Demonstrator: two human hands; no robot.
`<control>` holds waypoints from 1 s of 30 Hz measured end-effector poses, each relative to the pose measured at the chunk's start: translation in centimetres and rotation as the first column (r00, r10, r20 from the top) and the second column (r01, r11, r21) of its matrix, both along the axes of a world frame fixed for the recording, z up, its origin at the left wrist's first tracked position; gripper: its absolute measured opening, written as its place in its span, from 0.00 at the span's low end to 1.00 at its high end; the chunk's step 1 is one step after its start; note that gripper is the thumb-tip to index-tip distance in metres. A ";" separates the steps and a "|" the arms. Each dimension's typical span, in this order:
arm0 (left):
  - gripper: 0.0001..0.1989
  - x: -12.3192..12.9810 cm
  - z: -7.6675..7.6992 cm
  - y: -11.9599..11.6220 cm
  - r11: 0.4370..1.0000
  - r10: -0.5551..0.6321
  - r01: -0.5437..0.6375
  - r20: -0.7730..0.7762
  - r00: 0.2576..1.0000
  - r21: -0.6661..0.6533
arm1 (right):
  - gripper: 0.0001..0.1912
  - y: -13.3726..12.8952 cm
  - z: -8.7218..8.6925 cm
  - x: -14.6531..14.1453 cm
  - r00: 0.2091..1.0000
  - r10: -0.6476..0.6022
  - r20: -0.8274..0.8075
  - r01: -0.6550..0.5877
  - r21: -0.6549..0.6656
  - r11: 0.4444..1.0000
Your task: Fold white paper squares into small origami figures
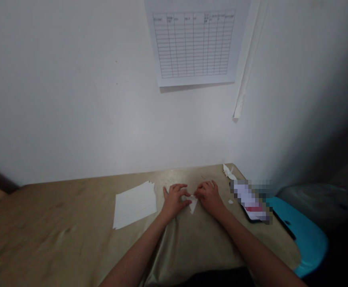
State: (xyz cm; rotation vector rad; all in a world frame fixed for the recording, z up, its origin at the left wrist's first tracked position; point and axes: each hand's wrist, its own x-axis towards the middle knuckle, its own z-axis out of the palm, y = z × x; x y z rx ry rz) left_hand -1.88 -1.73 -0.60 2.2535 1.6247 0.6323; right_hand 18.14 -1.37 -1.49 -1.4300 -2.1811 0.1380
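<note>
A small white piece of folded paper (193, 205), roughly triangular with its point toward me, lies between my hands on the brown cloth-covered table. My left hand (174, 200) has its thumb and index finger closed at the paper's left corner, with the other fingers loosely bent. At the upper right corner, the curled fingertips of my right hand (209, 196) pinch the paper and hide part of it. Left of my left hand rests a stack of white paper sheets (135, 205), slightly fanned at the edges.
Right of my right hand lie a phone (250, 218), partly pixelated, and a paper scrap (230, 201). A folded white paper shape (229, 172) sits at the far corner. A turquoise stool or chair (309, 235) borders the table. A printed chart (194, 44) hangs on the wall.
</note>
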 end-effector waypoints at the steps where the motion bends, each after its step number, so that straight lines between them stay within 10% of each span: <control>1: 0.09 0.0 0.0 0.0 1.000 -0.002 0.002 0.002 1.000 -0.001 | 0.09 0.0 0.1 0.0 1.000 0.005 0.002 -0.005 -0.002 1.000; 30: 0.08 -0.2 0.2 -0.2 0.998 -0.029 0.040 -0.181 0.983 0.056 | 0.16 -0.1 0.2 0.4 0.971 0.158 0.181 -0.158 -0.012 0.987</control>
